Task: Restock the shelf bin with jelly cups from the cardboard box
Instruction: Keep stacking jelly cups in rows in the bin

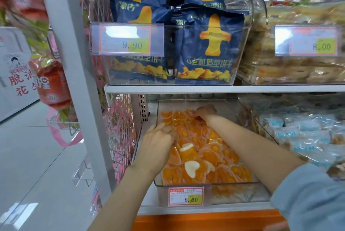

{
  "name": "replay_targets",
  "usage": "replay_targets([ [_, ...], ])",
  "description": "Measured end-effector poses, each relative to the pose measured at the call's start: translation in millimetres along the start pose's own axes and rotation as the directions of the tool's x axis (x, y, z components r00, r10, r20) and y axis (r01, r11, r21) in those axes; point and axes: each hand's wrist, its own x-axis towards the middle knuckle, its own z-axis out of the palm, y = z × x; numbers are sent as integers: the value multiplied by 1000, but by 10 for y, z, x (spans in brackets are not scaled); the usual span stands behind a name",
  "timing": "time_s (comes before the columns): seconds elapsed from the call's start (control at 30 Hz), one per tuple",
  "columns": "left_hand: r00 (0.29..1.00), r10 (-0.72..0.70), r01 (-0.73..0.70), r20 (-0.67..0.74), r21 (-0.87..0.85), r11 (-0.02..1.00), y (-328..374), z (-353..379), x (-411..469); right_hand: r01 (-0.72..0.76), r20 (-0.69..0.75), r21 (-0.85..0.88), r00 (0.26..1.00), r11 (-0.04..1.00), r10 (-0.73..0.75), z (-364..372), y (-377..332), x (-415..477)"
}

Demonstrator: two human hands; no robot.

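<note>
The blue sleeve (308,199) leads to the right hand (205,112), reaching among orange jelly cups (211,156) at the back of the clear shelf bin (240,190). The left hand (156,145) curls at the bin's left side. Whether either of the 2 grips a cup is hidden. The cups look light and slick, so pinch them by the rims.

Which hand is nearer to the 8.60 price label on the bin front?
Left. The left hand lies on the jelly cups midway along the bin, behind the price label; the right hand reaches the cups at the far end.
</note>
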Motion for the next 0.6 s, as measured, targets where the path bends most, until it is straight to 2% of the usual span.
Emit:
replay_targets([
  [0.1, 999, -44, 43, -9, -25, 999, -18, -16, 1, 50, 11, -75, 999, 996, -49, -32, -1, -11],
  [0.2, 984, -176, 176, 12, -140, 974, -37, -91, 25, 102, 3, -70, 995, 992, -102, -106, -35, -88],
  [0.3, 954, -297, 277, -35, -272, 922, -17, -193, 49, 215, -60, -93, 973, 972, -221, -230, -103, -181],
  [0.37, 916, -402, 357, -16, -425, 832, -9, -221, 68, 290, -49, -55, 955, 955, -293, -342, -165, -343],
  [0.43, 851, -509, 464, 126, -634, 619, 14, -223, 86, 352, 85, 19, 932, 936, -352, -458, -207, -582],
  [0.5, 768, -547, 543, 334, -792, 278, 93, -226, 89, 345, 278, 84, 893, 935, -355, -576, -178, -877],
  [0.53, 730, -533, 563, 428, -818, 114, 148, -232, 94, 329, 361, 94, 868, 940, -340, -632, -140, -1002],
  [0.6, 678, -503, 581, 536, -810, -79, 244, -253, 100, 341, 455, 94, 821, 935, -345, -709, -59, -1165],
])
